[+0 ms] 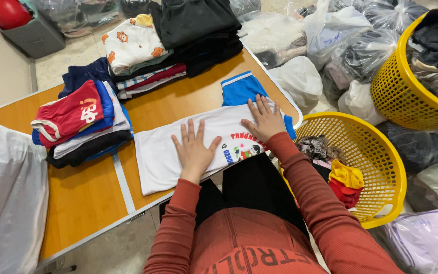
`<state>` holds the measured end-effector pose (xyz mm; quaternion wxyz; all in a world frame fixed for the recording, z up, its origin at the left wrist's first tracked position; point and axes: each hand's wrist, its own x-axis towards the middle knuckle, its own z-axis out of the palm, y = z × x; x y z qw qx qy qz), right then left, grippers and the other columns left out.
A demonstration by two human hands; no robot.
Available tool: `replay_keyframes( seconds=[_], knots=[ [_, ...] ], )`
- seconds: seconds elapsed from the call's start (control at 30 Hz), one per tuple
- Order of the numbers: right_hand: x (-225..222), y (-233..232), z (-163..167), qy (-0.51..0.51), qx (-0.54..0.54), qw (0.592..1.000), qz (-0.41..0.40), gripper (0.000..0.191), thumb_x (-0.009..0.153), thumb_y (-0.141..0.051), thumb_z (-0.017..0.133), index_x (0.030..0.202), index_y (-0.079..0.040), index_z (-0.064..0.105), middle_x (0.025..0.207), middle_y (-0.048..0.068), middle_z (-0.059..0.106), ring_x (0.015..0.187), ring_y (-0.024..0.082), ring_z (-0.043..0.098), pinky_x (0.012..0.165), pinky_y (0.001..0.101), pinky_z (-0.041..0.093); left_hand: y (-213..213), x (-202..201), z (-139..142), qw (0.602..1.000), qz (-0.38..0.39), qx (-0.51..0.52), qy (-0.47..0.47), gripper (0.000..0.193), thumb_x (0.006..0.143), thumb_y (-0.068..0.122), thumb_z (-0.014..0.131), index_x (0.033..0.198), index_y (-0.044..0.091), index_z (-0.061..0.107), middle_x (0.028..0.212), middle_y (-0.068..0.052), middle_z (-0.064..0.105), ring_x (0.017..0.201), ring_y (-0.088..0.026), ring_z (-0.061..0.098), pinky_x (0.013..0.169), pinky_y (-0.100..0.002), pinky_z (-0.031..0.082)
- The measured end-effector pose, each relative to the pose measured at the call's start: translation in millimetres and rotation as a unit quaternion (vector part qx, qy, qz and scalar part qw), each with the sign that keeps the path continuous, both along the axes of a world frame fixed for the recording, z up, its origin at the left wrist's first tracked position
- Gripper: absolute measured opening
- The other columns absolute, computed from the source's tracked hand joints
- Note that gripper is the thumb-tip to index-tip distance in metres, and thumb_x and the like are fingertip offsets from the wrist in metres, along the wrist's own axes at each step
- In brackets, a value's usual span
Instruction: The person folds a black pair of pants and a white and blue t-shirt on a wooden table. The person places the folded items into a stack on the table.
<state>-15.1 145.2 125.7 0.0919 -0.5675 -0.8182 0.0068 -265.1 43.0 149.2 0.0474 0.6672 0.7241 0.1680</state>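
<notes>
Head view looks down on a person in rust-red sleeves at a wooden folding table [82,198], pressing both hands flat on a white T-shirt [163,152] with blue sleeve trim. That shirt lies spread across the near right part of the table, its lower edge at the table's front edge, a small colourful cartoon print showing between the two wrists. Left hand [193,149] rests palm down on the shirt's middle, fingers spread wide, gripping nothing. Right hand [265,119] lies palm down near the shirt's right end, fingers also splayed and holding nothing, just below a blue garment [239,89] that touches the shirt's top edge.

On the left of the table sits a pile of folded clothes [82,127] topped by a red piece with white trim. Farther back stands a second stack [143,56] with a white, orange-patterned item on top, and beside it a heap of dark garments [201,30]. Right of the person, just beside the table, a yellow plastic basket [381,152] holds a few crumpled clothes, yellow and red ones among them. Another yellow basket [406,96] behind it is full of dark clothing. Clear and white plastic bags [300,81] of clothes crowd the floor around both baskets, and one more pale bag [6,203] fills the near left corner
</notes>
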Motion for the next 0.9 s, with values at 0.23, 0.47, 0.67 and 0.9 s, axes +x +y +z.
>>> replay_keyframes(
  seconds=[0.23, 0.47, 0.67, 0.9],
  knots=[
    [0, -3, 3, 0.002, -0.007, 1.0, 0.0, 0.083, 0.099, -0.071, 0.032, 0.161, -0.016, 0.026, 0.168, 0.015, 0.019, 0.157, 0.027, 0.012, 0.123, 0.058, 0.001, -9, -42, -5, 0.999, 0.03, -0.009, 0.005, 0.082, 0.095, 0.07, 0.043, 0.159, 0.019, 0.035, 0.167, -0.014, 0.024, 0.156, -0.033, 0.013, 0.12, -0.064, -0.001],
    [0, -1, -1, 0.006, -0.001, 1.0, 0.006, 0.084, 0.099, -0.07, 0.033, 0.162, -0.015, 0.027, 0.168, 0.017, 0.02, 0.157, 0.028, 0.013, 0.122, 0.0599, 0.001, -24, -96, -15, 0.998, 0.063, -0.007, 0.03, 0.084, 0.097, 0.068, 0.042, 0.159, 0.013, 0.032, 0.167, -0.014, 0.024, 0.156, -0.031, 0.012, 0.122, -0.058, 0.001],
    [-1, 0, -4, 0.006, 0.005, 1.0, 0.006, 0.084, 0.099, -0.07, 0.034, 0.161, -0.014, 0.028, 0.168, 0.017, 0.02, 0.157, 0.028, 0.013, 0.122, 0.06, 0.001, -36, -119, -17, 0.996, 0.086, 0.0, 0.029, 0.083, 0.098, 0.066, 0.04, 0.16, 0.01, 0.031, 0.168, -0.011, 0.025, 0.156, -0.029, 0.014, 0.122, -0.057, 0.003],
    [3, -4, 3, 0.007, 0.001, 1.0, 0.001, 0.085, 0.098, -0.071, 0.035, 0.162, -0.015, 0.027, 0.168, 0.016, 0.02, 0.156, 0.028, 0.014, 0.122, 0.0592, 0.001, -40, -114, -12, 0.996, 0.081, 0.005, 0.024, 0.082, 0.099, 0.064, 0.041, 0.159, 0.009, 0.032, 0.168, -0.011, 0.025, 0.156, -0.029, 0.015, 0.122, -0.058, 0.005]
  ],
)
